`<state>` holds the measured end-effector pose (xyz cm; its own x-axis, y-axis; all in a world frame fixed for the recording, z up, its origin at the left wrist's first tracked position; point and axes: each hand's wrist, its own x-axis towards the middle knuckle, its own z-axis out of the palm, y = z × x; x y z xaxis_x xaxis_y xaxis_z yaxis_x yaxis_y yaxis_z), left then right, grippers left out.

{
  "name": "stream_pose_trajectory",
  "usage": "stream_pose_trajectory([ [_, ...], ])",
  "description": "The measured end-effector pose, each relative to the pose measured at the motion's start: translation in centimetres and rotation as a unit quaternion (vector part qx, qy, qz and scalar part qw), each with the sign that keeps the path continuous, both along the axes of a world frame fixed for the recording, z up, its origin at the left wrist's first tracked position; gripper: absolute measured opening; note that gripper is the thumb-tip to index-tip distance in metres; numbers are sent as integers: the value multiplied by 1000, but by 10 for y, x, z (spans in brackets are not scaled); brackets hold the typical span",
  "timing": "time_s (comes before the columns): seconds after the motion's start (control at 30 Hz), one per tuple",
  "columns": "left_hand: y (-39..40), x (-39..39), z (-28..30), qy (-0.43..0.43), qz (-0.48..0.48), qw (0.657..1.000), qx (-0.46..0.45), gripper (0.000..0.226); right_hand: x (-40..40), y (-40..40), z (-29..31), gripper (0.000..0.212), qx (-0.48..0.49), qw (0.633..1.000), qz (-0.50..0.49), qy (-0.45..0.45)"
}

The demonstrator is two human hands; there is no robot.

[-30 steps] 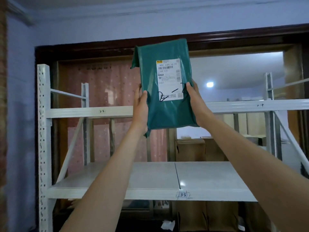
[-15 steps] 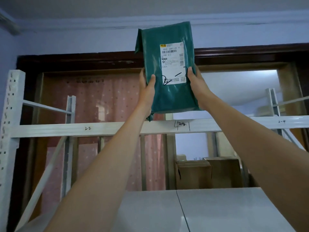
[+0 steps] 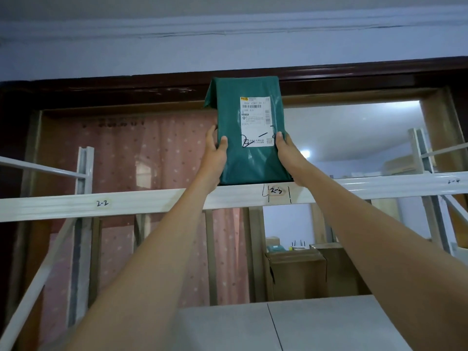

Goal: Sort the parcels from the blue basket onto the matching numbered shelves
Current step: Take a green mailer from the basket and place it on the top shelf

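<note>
Two hands on one green parcel (image 3: 249,138): left hand (image 3: 215,154) and right hand (image 3: 287,152) each clasp a long edge, thumbs over the front. Parcel sits between the fingers, upright, long axis vertical, white label (image 3: 255,121) facing the camera with a handwritten "2-" mark. Lower edge meets the white shelf beam (image 3: 152,202), directly above the "2-3" tag (image 3: 276,190). Both hands equally near. Versus half a second ago: parcel was held clear above the beam; it has since come down to it. Judgement: release comes next.
</note>
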<state>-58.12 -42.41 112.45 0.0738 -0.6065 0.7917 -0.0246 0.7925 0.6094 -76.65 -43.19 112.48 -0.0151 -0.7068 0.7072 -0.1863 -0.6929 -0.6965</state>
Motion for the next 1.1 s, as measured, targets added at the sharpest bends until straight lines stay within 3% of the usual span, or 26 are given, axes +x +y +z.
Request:
stream_pose_trajectory([
  [0.17, 0, 2, -2, -47, 49, 997, 30, 48, -1, -10, -1, 89, 45, 996, -61, 52],
  [0.3, 4, 4, -5, -147, 162, 973, 76, 53, 1, -2, -6, 82, 46, 982, -132, 128],
  [0.57, 14, 11, -12, -256, 277, 919, 112, 60, -1, -7, -8, 82, 54, 973, -165, 153],
  [0.67, 16, 11, -13, -267, 294, 910, 121, 61, -3, -5, -5, 89, 76, 984, -86, 133],
  [0.8, 17, 11, -15, -251, 300, 910, 136, 62, -20, -4, 2, 73, 116, 992, 7, 47],
  [0.97, 21, 9, -17, -219, 309, 916, 133, 59, -22, -12, 5, 68, 141, 990, -11, 25],
  [1.1, 21, 7, -21, -237, 340, 901, 127, 63, -17, -6, 3, 67, 146, 987, -51, 33],
])
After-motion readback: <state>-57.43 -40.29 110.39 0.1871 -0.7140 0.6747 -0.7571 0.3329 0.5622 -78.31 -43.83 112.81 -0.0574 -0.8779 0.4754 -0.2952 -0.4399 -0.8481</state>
